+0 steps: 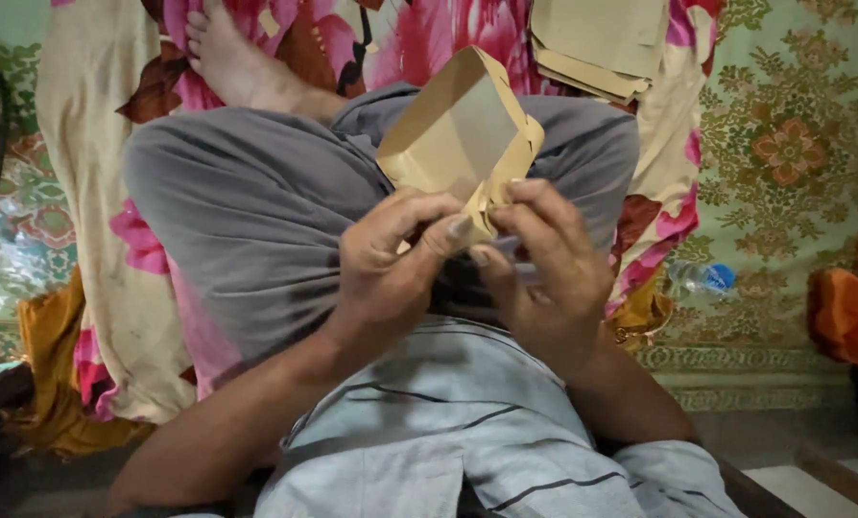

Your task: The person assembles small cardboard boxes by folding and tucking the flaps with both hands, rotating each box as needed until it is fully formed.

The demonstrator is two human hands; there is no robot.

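A brown paper bag (463, 129), partly folded with its mouth open, is held up over my lap. My left hand (391, 259) pinches its lower edge between thumb and fingers. My right hand (544, 264) grips the same folded corner from the right side. Both hands touch each other at the fold. My crossed legs in grey trousers (247, 211) lie beneath, with a bare foot (232, 58) at the far side.
A stack of flat brown paper bags (597, 43) lies at the far right on a pink floral cloth (400, 38). A plastic bottle (703, 278) and an orange bag (846, 307) rest on the green patterned mat (794, 144).
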